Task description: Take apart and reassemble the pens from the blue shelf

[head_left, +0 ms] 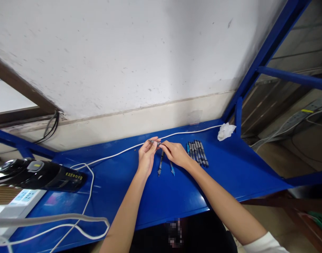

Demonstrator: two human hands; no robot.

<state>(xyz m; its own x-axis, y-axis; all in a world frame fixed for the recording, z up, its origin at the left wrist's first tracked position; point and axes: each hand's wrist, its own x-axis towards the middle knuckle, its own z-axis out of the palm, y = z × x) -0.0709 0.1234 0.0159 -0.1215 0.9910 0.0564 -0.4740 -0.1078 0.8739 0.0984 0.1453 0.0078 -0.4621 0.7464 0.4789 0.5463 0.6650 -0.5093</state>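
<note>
Near the middle of the blue table, my left hand [146, 157] is closed on a dark pen [154, 142], held roughly level. The fingertips of my right hand [174, 151] pinch the pen's right end. Below my hands lie a dark pen [160, 164] and a blue-tipped pen [172, 168], their upper parts partly hidden by my right hand. Just right of my right hand, several pens [197, 153] lie side by side in a row, mostly dark, with a blue one at the left.
A white cable [124, 150] runs along the table's back. Crumpled white tissue [226, 131] lies at the back right. A black bottle [45, 175], a white power strip [21, 207] and looped cables occupy the left. Blue frame posts [266, 56] rise at right.
</note>
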